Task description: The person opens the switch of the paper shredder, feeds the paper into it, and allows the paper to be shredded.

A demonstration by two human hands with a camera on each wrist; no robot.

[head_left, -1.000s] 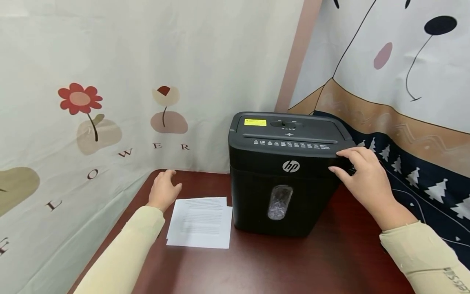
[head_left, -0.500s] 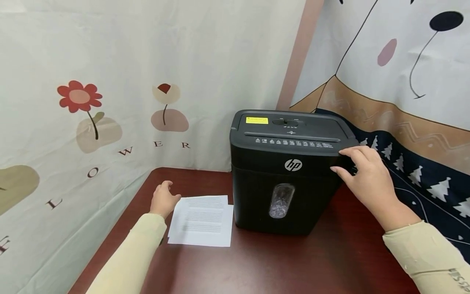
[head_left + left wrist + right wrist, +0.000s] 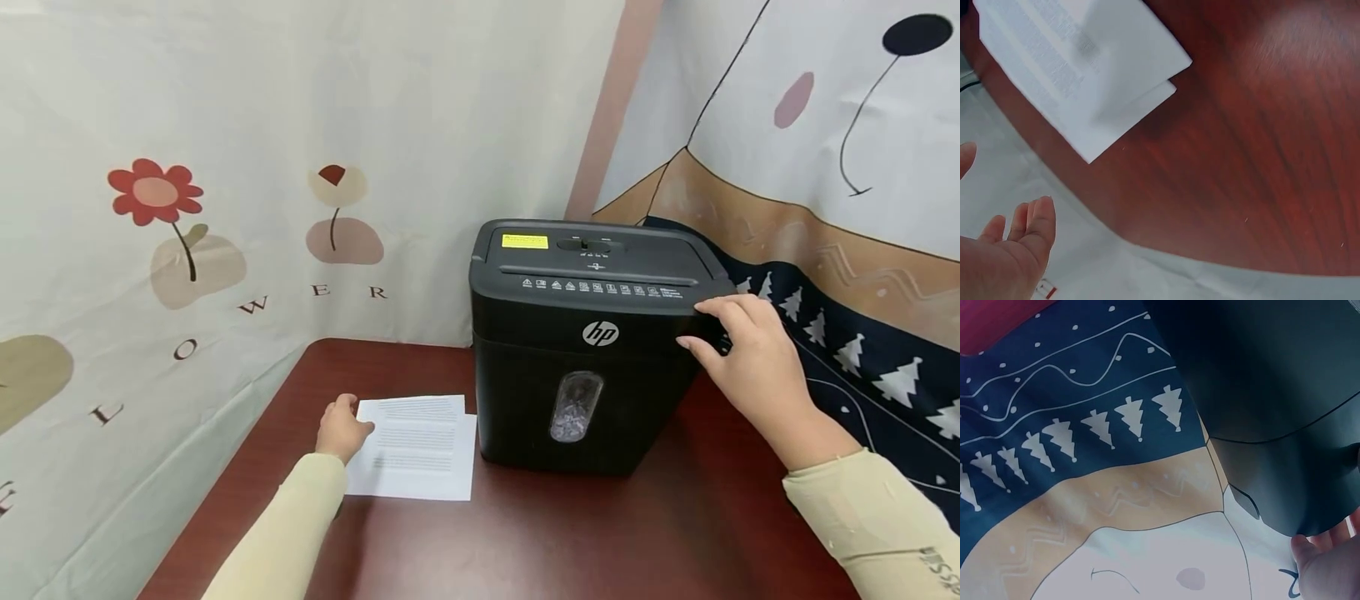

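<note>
A black HP paper shredder (image 3: 525, 367) stands upright on the table, paper scraps showing through its front window (image 3: 576, 407). My right hand (image 3: 752, 358) holds its upper right corner, index fingertip at the top rim and thumb lower on the front; the right wrist view shows fingers (image 3: 1313, 553) at the rim. Left of the shredder lie printed paper sheets (image 3: 420, 467), slightly offset from each other. My left hand (image 3: 343, 432) is beside their far left corner, its thumb overlapping the edge in the head view. In the left wrist view its fingers (image 3: 1038, 228) are apart from the paper, holding nothing.
The dark red wooden table (image 3: 525, 542) has its left edge close to my left arm. A pale printed curtain (image 3: 420, 108) hangs behind and to the left. Navy tree-patterned fabric (image 3: 847, 358) hangs to the right, near my right hand.
My left hand has come down and slightly right, closer to the paper's left edge. My right hand has stayed on the shredder's corner. The view has shifted slightly.
</note>
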